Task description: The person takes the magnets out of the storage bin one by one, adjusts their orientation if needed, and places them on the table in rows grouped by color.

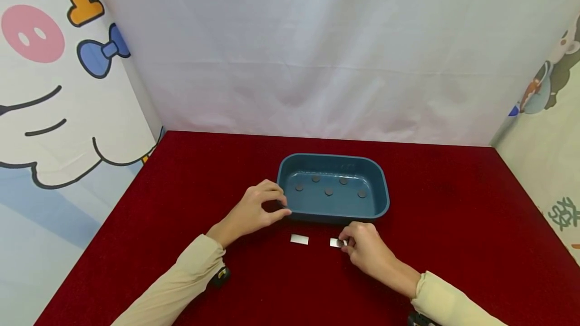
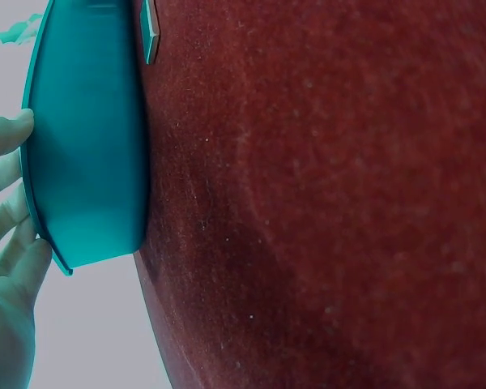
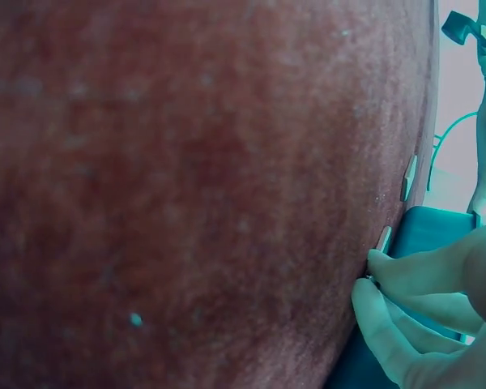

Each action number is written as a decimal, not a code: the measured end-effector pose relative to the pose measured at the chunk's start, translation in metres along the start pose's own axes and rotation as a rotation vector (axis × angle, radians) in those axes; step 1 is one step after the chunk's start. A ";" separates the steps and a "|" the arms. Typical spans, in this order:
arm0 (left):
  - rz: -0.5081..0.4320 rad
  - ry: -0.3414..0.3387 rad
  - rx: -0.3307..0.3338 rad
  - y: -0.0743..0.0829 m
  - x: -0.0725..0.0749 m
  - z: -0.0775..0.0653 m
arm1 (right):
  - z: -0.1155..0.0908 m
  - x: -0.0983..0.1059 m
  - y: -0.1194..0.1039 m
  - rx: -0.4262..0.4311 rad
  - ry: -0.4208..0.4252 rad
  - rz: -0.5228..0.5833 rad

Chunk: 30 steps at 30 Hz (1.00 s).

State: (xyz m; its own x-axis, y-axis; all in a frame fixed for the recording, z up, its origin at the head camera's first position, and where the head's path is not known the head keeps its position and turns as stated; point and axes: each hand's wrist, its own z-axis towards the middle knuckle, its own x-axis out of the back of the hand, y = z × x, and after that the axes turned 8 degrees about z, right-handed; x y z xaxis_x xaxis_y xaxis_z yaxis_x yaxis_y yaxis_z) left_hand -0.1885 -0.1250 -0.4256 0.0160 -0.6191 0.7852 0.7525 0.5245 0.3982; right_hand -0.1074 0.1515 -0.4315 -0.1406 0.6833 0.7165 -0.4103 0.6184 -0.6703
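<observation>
Cream sleeves [image 1: 181,276]: foreground
Left hand [image 1: 254,209]: thumb and fingers curled at the near-left rim of the blue tray [image 1: 335,218]
Right hand [image 1: 366,248]: nearly closed, pinching a dark disc [image 1: 341,243] at the right silver plate [image 1: 333,242]
Five grey discs [image 1: 329,191]: inside the tray

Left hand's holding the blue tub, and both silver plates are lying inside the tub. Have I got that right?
Not quite: the silver plates are outside the tub, in front of it, as the head view shows. The left hand is holding the tub.
</observation>
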 end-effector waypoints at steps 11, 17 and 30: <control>-0.008 0.010 -0.018 0.000 0.000 0.001 | 0.000 0.019 -0.011 -0.015 -0.056 0.049; -0.005 0.006 -0.016 -0.001 0.000 0.000 | 0.002 0.036 -0.019 -0.099 -0.134 0.206; -0.015 -0.010 0.007 0.000 0.000 0.000 | 0.014 0.069 -0.013 -0.310 -0.134 0.588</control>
State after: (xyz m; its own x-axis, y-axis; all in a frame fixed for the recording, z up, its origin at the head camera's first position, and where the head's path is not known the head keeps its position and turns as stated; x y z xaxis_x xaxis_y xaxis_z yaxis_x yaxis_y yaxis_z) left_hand -0.1886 -0.1254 -0.4255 -0.0022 -0.6213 0.7835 0.7478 0.5192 0.4138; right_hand -0.1245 0.1846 -0.3705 -0.3799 0.8985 0.2200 0.0430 0.2547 -0.9661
